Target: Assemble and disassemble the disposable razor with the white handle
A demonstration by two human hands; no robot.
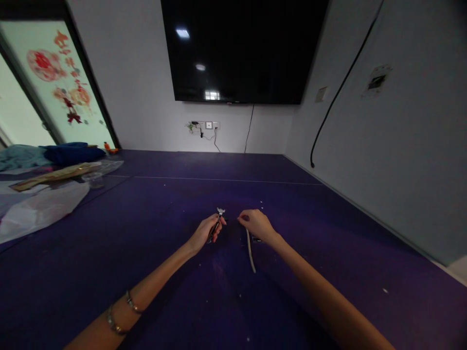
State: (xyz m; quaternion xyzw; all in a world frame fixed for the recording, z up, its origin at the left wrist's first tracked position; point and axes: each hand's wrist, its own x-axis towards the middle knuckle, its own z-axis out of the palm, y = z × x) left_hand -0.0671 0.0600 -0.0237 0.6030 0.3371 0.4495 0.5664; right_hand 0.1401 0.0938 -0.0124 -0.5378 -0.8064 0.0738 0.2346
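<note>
While both hands sit near the middle of the purple surface (153,228), its far edge runs along the back wall (138,87) and its right edge follows the right wall (408,160), both well apart from the hands. Wide stretch of purple on either side for sideways movement; more room ahead, crossed by a thin pale line (219,180). Left side of the surface is taken up by clear plastic sheeting (47,209) and two heaps of cloth, one dark blue (75,153), one pale teal (22,158).

Counts: two hands, one tool, one pale cord, two bracelets.

Left hand (203,234): fingers wrapped around one metal-headed tool (221,212), head pointing up and away; exact type too small to tell. Two bracelets (115,322) on that forearm.

Right hand (258,224): fingertips bent in close at the upper end of one pale cord (250,250); cannot tell whether they grip it. Cord's lower end points back toward the wearer, between the two forearms. One small dark item (257,239) just beside the right wrist, partly hidden.

Several white specks scattered. One screen (244,48) on the back wall, one black cable (341,90) on the right wall.
</note>
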